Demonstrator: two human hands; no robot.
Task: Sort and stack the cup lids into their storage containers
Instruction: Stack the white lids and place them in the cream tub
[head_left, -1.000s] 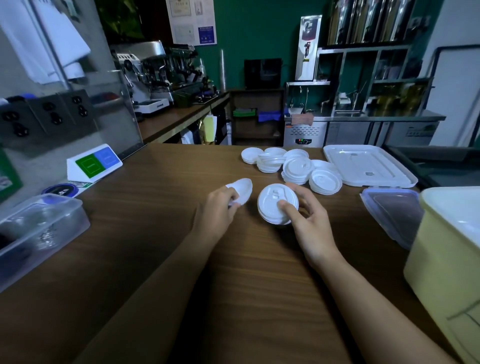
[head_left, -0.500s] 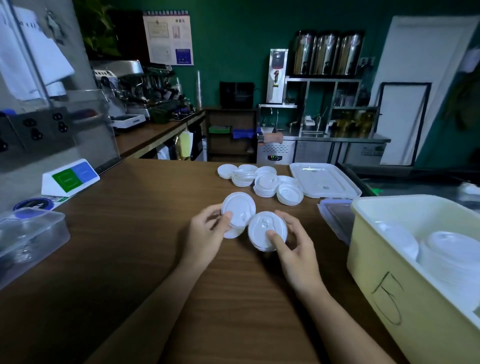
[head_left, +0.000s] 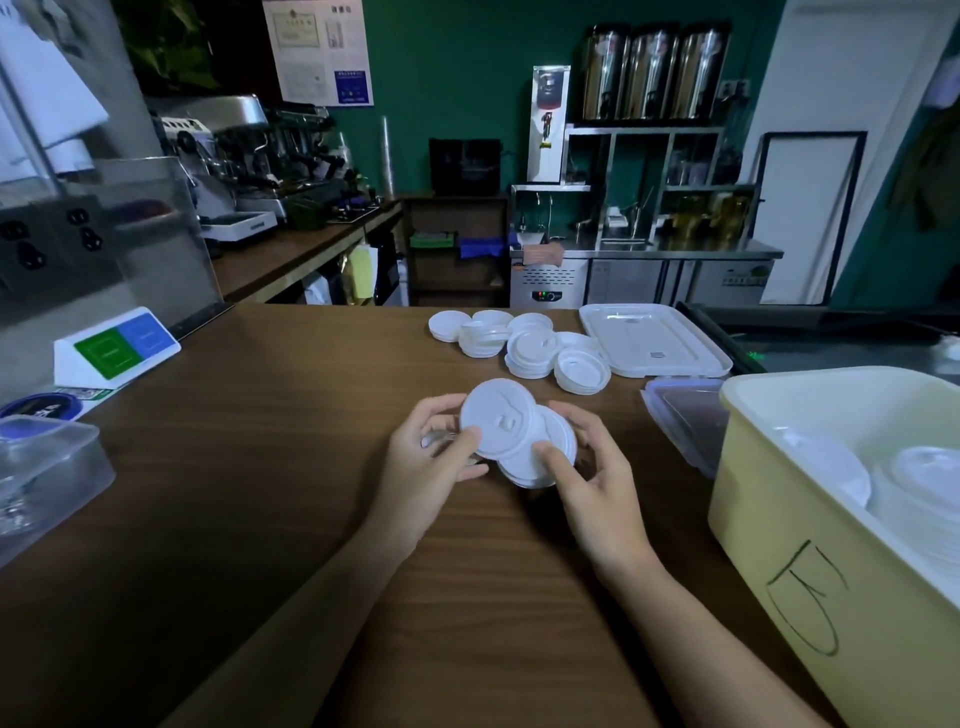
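My left hand (head_left: 434, 470) grips a white cup lid (head_left: 498, 418) by its rim, thumb on its face, tilted toward me. It overlaps a short stack of white lids (head_left: 545, 460) that my right hand (head_left: 592, 480) holds, thumb on top and fingers round the far edge. Both hands are above the middle of the wooden counter (head_left: 260, 467). More loose white lids (head_left: 524, 345) lie in small piles farther back. A pale yellow storage tub (head_left: 810, 545) at the right holds stacked lids.
A white tub cover (head_left: 654, 340) lies flat behind the loose lids. A clear lid with a purple rim (head_left: 685, 421) leans beside the yellow tub. A clear plastic box (head_left: 47, 467) stands at the left edge, with a green and blue sign (head_left: 117, 343) behind it.
My left hand has brought its lid to the right until it overlaps the stack in my right hand. The view has tilted up and right, so the yellow tub shows.
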